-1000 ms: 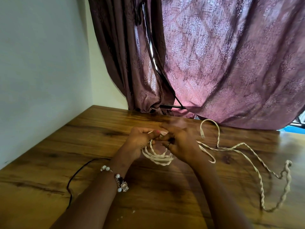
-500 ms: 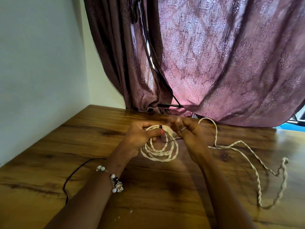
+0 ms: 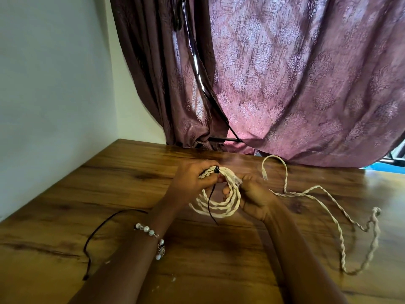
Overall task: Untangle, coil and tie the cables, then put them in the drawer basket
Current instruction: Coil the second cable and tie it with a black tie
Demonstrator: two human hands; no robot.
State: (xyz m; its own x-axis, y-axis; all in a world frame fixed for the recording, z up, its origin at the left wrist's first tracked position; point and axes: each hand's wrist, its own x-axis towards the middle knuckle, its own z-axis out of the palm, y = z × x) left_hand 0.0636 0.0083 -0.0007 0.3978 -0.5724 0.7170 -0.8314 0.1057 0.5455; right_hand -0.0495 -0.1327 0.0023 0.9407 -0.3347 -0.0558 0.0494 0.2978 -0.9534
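Black cord (image 3: 103,224) loose on desk (image 3: 65,216), uncoiled. We grip white twisted-cable coil (image 3: 215,200) with left hand (image 3: 192,181), right hand (image 3: 252,194); black tie (image 3: 216,171) cinched. Second twisted cable (image 3: 328,205) sprawls right, untouched. Basket unseen.

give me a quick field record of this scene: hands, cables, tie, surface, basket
left hand: grips the top of the coil, by the tie
right hand: grips the coil's right side
coil: white twisted cable in several loops, held just above the table
tie: black, round the top of the coil, its tail hanging down through the loops
loose cable: white, uncoiled, on the table to the right
black cord: lies on the table, left
table: wood
basket: not in view
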